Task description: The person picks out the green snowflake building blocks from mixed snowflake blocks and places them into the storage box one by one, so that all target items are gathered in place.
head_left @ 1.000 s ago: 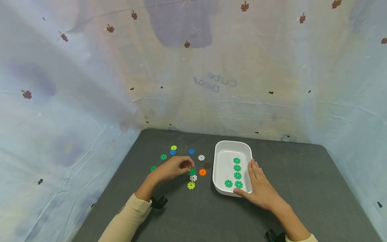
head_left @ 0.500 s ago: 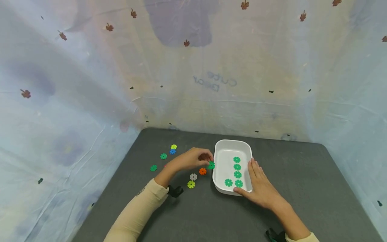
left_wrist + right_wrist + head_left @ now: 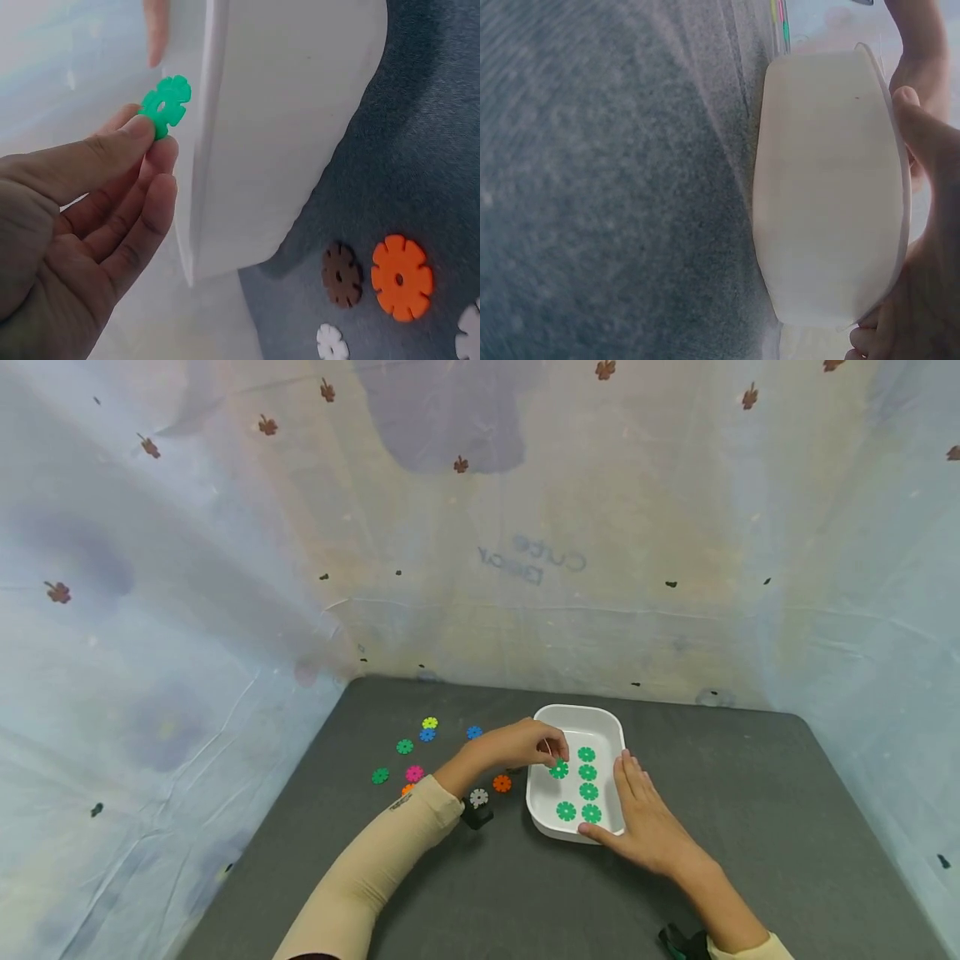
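Observation:
My left hand (image 3: 525,743) is over the left part of a white tray (image 3: 538,828) and pinches a green notched disc (image 3: 174,90) between thumb and fingers. Seen from the head, that disc overlaps the tray floor. Several matching green discs (image 3: 588,792) lie flat inside the tray, most of them in a column along its right side. My right hand (image 3: 654,828) rests on the tray's right rim with fingers straight, its thumb at the near edge. In the right wrist view, the tray's outer wall (image 3: 829,187) stands between the table and this hand.
Left of the tray are loose notched discs: orange (image 3: 502,783), white (image 3: 478,797), brown (image 3: 342,274), pink (image 3: 414,773), blue (image 3: 474,732), yellow (image 3: 430,722) and green (image 3: 405,747). A printed sheet (image 3: 570,635) hangs behind the grey table (image 3: 750,793).
My left hand has carried the green disc rightward from among the loose discs to above the tray. The right hand has stayed at the tray's rim.

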Motion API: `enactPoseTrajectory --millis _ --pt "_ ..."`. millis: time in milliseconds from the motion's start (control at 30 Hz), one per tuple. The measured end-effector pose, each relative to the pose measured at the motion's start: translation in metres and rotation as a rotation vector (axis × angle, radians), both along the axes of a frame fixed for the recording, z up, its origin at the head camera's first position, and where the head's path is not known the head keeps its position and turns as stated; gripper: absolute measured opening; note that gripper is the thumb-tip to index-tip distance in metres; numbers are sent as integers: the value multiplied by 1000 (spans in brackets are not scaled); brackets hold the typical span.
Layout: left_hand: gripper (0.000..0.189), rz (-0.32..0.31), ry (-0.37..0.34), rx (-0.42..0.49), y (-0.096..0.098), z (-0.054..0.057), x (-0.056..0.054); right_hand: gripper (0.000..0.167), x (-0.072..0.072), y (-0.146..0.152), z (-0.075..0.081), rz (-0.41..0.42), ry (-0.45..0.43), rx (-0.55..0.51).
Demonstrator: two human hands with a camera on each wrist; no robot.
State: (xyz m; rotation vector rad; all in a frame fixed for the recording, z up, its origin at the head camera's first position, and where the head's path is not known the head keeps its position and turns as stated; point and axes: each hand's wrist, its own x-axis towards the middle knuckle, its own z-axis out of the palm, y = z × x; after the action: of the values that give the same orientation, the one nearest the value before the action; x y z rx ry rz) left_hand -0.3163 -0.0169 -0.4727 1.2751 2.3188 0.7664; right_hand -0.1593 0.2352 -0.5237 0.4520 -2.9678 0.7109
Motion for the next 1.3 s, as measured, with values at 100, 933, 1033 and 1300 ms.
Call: enactPoseTrajectory --millis 100,933,1033,1300 --pt "11 -11 17 -46 12 -2 -4 129 0 1 -1 5 11 -6" --pt "13 -38 -53 -271 51 -17 -8 127 0 1 -1 13 -1 2" --pt "12 -36 -58 -278 52 -16 -7 127 0 1 -1 10 -11 6" --pt "10 -22 -25 -299 55 -19 -8 127 0 2 -2 13 8 0"
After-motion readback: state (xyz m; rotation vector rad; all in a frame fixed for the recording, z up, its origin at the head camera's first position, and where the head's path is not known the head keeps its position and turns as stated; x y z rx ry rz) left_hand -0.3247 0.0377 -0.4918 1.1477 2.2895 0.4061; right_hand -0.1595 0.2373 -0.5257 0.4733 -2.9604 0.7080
